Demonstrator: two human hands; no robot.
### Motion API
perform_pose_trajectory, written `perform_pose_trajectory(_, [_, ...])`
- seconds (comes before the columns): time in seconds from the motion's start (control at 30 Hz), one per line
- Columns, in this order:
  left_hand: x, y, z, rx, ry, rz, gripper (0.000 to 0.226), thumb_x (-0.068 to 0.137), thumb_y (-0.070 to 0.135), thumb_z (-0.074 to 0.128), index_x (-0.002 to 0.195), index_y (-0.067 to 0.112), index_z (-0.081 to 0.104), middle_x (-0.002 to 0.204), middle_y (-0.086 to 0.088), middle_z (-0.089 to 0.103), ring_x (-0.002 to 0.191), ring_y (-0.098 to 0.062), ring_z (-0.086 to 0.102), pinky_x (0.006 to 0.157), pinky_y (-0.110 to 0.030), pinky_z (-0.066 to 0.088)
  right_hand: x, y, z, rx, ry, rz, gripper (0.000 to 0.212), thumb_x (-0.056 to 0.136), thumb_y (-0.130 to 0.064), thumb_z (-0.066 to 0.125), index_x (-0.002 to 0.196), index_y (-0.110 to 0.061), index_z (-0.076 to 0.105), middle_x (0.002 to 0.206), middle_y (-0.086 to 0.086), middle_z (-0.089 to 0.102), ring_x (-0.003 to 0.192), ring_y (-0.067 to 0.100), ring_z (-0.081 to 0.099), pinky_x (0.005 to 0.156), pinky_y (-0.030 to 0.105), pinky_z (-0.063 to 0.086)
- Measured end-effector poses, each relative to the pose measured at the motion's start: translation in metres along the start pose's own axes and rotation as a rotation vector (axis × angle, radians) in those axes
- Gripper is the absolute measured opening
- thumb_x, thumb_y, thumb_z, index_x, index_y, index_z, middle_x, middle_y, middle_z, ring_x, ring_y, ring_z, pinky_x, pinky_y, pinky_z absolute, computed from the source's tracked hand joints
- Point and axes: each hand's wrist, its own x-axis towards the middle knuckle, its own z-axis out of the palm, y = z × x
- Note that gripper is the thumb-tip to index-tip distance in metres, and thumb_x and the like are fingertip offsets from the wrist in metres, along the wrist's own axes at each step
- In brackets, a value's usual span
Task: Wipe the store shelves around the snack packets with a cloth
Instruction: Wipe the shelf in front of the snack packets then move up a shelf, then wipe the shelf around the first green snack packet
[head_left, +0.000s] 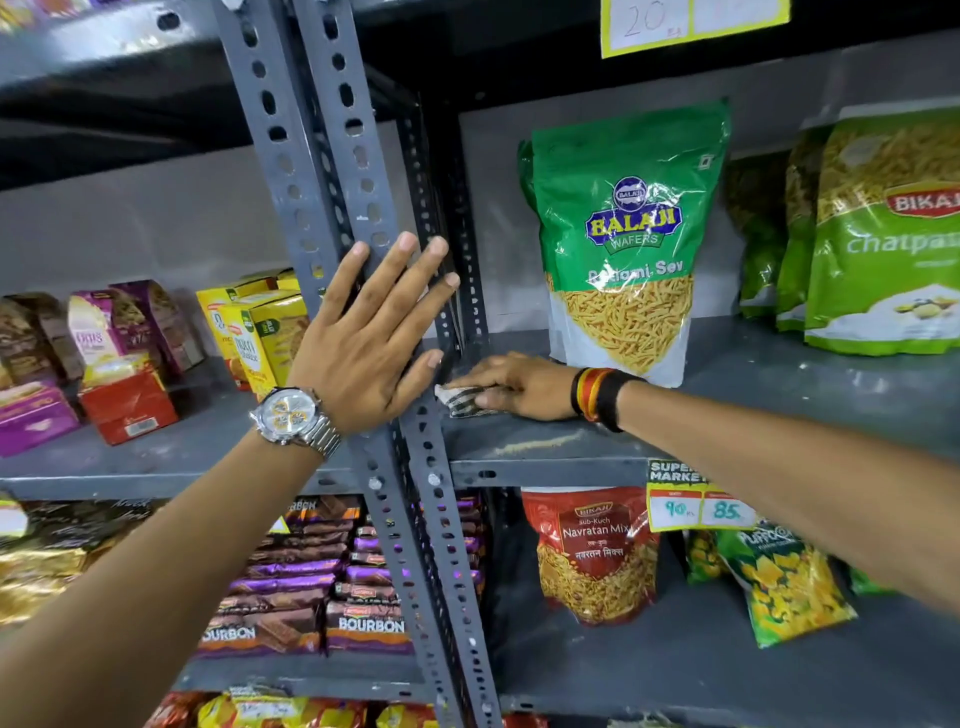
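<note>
Grey shelf: right hand flat, pressing cloth; left hand splayed on upright.

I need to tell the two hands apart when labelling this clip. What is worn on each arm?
The left hand has a silver metal watch with a link bracelet and a pale dial with yellow sub-dials. The right hand has wristbands stacked at the wrist: black, red and yellow-orange stripes, then a wider black one. Both forearms are bare, with no sleeves in view. No rings show.
</note>
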Motion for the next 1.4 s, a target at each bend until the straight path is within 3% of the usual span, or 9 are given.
perform_pose_trajectory(0.2, [0.000,0.000,-0.001,-0.003,-0.030,-0.012,0.065,0.104,0.042,0.029,0.161,0.011,0.019,0.169,-0.013,0.012,0.156,-0.032,0.007,0.124,-0.059,0.010,-0.049,-0.002,-0.002,-0.132,-0.068,-0.027,0.042,0.102,-0.044,0.033,0.143,-0.050,0.030,0.151,-0.010,0.033,0.128,0.019,0.032,0.113,0.041,0.020])
perform_pose_trajectory(0.47, [0.000,0.001,-0.003,-0.010,-0.042,-0.008,0.066,0.104,0.041,0.032,0.161,0.011,0.018,0.169,-0.013,0.011,0.156,-0.032,0.006,0.124,-0.060,0.012,-0.052,-0.001,-0.014,0.121,0.043,-0.034,0.035,0.098,-0.025,0.052,0.132,-0.027,0.058,0.124,0.000,0.053,0.115,0.015,0.046,0.105,0.025,0.034])
perform_pose_trajectory(0.57, [0.000,0.000,-0.001,-0.015,-0.031,-0.007,0.066,0.104,0.041,0.030,0.161,0.011,0.018,0.169,-0.013,0.011,0.156,-0.032,0.007,0.124,-0.060,0.012,-0.034,0.002,-0.015,0.154,0.072,0.053,0.033,0.097,-0.022,0.053,0.129,-0.021,0.060,0.121,0.004,0.054,0.110,0.019,0.051,0.103,0.033,0.039])
perform_pose_trajectory(0.7, [0.000,0.000,-0.001,-0.023,-0.021,-0.010,0.065,0.104,0.041,0.030,0.161,0.011,0.019,0.169,-0.013,0.012,0.156,-0.032,0.007,0.124,-0.060,0.012,-0.047,-0.013,0.007,-0.023,0.073,0.016,0.037,0.097,-0.032,0.050,0.133,-0.040,0.053,0.123,-0.006,0.053,0.113,0.018,0.044,0.105,0.044,0.033])
perform_pose_trajectory(0.83, [-0.001,0.001,-0.001,-0.022,-0.020,-0.018,0.067,0.103,0.040,0.034,0.161,0.011,0.018,0.169,-0.012,0.011,0.156,-0.031,0.006,0.124,-0.060,0.011,-0.083,-0.028,-0.010,0.124,-0.034,-0.105,0.041,0.098,-0.020,0.051,0.135,-0.037,0.053,0.116,-0.001,0.051,0.108,0.012,0.047,0.097,0.014,0.035])
perform_pose_trajectory(0.9, [0.000,0.001,-0.001,-0.023,-0.015,-0.013,0.067,0.103,0.040,0.035,0.161,0.011,0.017,0.169,-0.013,0.011,0.156,-0.032,0.006,0.124,-0.060,0.011,-0.070,-0.023,-0.017,0.140,0.042,-0.072,0.039,0.098,-0.017,0.051,0.135,-0.030,0.055,0.115,0.005,0.052,0.107,0.013,0.049,0.095,0.007,0.033])
perform_pose_trajectory(1.07, [-0.001,-0.001,-0.001,-0.018,-0.013,-0.002,0.067,0.103,0.040,0.035,0.161,0.011,0.017,0.169,-0.013,0.011,0.156,-0.032,0.007,0.124,-0.060,0.011,-0.042,-0.013,0.005,0.017,0.119,0.075,0.037,0.097,-0.027,0.052,0.132,-0.039,0.055,0.118,0.002,0.055,0.112,0.023,0.048,0.105,0.047,0.037])
perform_pose_trajectory(1.23, [-0.001,0.000,-0.001,-0.025,-0.004,-0.005,0.067,0.103,0.040,0.035,0.161,0.010,0.018,0.169,-0.013,0.011,0.156,-0.031,0.006,0.124,-0.059,0.011,-0.115,-0.029,-0.009,0.184,0.062,-0.030,0.039,0.098,-0.020,0.050,0.135,-0.033,0.055,0.118,-0.001,0.052,0.100,0.008,0.053,0.088,0.019,0.047])
perform_pose_trajectory(1.4, [-0.001,0.000,-0.002,-0.033,-0.006,-0.009,0.067,0.104,0.040,0.034,0.161,0.010,0.017,0.169,-0.012,0.009,0.157,-0.031,0.005,0.124,-0.059,0.010,-0.132,0.023,-0.037,0.022,0.267,0.220,0.037,0.097,-0.020,0.052,0.131,-0.035,0.057,0.120,-0.005,0.052,0.110,0.016,0.049,0.104,0.044,0.043])
